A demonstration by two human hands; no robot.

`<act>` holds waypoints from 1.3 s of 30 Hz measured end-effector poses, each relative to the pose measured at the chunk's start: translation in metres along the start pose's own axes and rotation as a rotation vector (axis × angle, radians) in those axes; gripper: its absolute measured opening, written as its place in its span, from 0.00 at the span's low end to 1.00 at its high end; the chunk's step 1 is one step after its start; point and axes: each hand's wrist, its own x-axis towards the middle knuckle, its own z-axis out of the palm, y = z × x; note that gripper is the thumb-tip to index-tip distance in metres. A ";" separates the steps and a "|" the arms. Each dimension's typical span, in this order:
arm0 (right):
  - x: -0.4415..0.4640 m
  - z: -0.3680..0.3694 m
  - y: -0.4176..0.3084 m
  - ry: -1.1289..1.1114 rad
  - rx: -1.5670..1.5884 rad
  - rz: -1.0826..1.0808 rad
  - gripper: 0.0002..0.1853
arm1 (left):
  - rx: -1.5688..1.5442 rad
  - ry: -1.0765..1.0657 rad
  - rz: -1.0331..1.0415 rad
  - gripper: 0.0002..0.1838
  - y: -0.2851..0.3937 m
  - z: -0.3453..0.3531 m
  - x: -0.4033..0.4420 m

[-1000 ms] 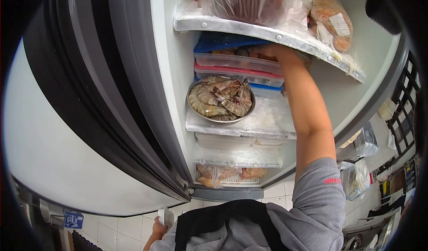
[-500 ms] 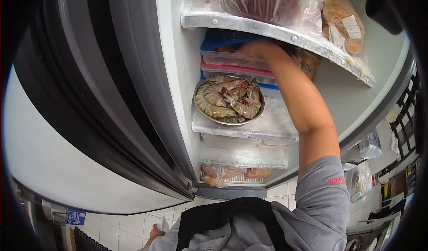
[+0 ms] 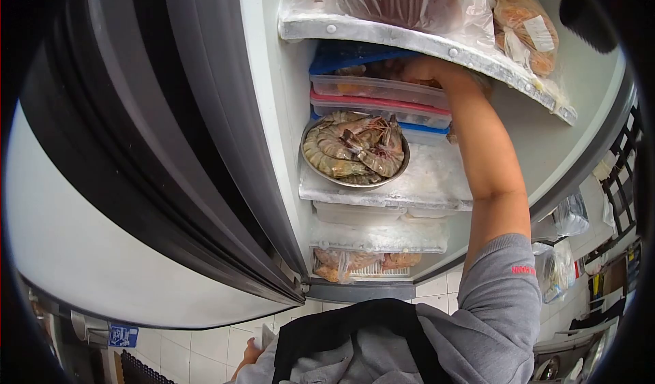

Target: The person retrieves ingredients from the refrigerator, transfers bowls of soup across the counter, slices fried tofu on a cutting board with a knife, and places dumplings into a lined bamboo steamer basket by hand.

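My right hand (image 3: 424,70) reaches under the frosted upper shelf, into the top of a clear plastic container (image 3: 382,91). Its fingers are hidden among the contents, so what they touch cannot be made out. A blue lid (image 3: 355,55) sits tilted up at the container's back left. Below is another clear box with a red lid (image 3: 382,103), above a blue-lidded one. In front of the stack, a metal bowl (image 3: 341,179) holds large raw prawns (image 3: 365,149). Low at the left, my left hand (image 3: 251,354) is closed around a white object (image 3: 263,336), its kind unclear.
The upper shelf (image 3: 402,37) carries a bag of dark red food (image 3: 396,2) and a labelled bag (image 3: 529,29). Lower frosted shelves hold white containers (image 3: 358,213) and bagged meat (image 3: 348,261). The open freezer door (image 3: 123,234) stands at left; the inner wall (image 3: 539,159) bounds the right.
My right hand has shifted right inside the top container, uncovering more of its contents and front edge. The view has moved slightly. My left hand still holds the white object.
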 end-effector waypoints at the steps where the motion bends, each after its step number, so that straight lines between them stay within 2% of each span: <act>1: 0.000 -0.004 0.003 -0.010 -0.030 0.002 0.28 | 0.003 -0.001 0.005 0.50 -0.008 0.000 -0.001; 8: 0.025 -0.004 0.008 -0.162 -0.326 -0.013 0.27 | 0.079 -0.051 -0.095 0.50 -0.032 -0.009 -0.001; 11: 0.035 0.016 0.014 -0.085 -0.054 -0.055 0.28 | 0.099 -0.048 -0.104 0.50 -0.029 -0.013 0.001; 12: 0.038 0.022 0.014 -0.013 0.167 -0.102 0.28 | 0.098 -0.044 -0.103 0.50 -0.026 -0.014 0.001; 13: 0.037 0.024 0.010 -0.015 0.163 -0.109 0.28 | 0.096 -0.033 -0.102 0.50 -0.022 -0.015 0.002; 16: 0.032 0.026 0.006 0.009 0.325 -0.019 0.31 | 0.076 -0.035 -0.145 0.51 -0.004 -0.018 0.001; 18: 0.033 0.025 0.004 -0.095 0.459 0.191 0.34 | 0.060 -0.040 -0.131 0.51 0.028 -0.027 -0.011; 19: 0.028 0.027 -0.003 -0.094 0.459 0.193 0.34 | 0.042 -0.040 -0.116 0.51 0.037 -0.031 -0.016; 21: 0.019 0.029 -0.017 -0.072 0.327 0.128 0.38 | 0.038 -0.043 -0.086 0.51 0.035 -0.022 -0.010; 24: 0.068 0.021 0.015 -0.096 0.216 0.101 0.43 | 0.031 -0.061 -0.005 0.52 0.022 -0.007 0.011; 27: 0.060 0.015 0.011 -0.122 0.147 0.082 0.43 | 0.017 -0.081 0.067 0.53 0.019 -0.003 0.011; 35: 0.040 0.011 -0.008 -0.149 -0.106 0.102 0.44 | 0.063 -0.068 -0.032 0.56 -0.023 0.014 0.012; 39: 0.009 0.025 -0.041 0.007 -0.367 0.154 0.43 | 0.094 -0.059 -0.074 0.57 -0.041 0.018 0.016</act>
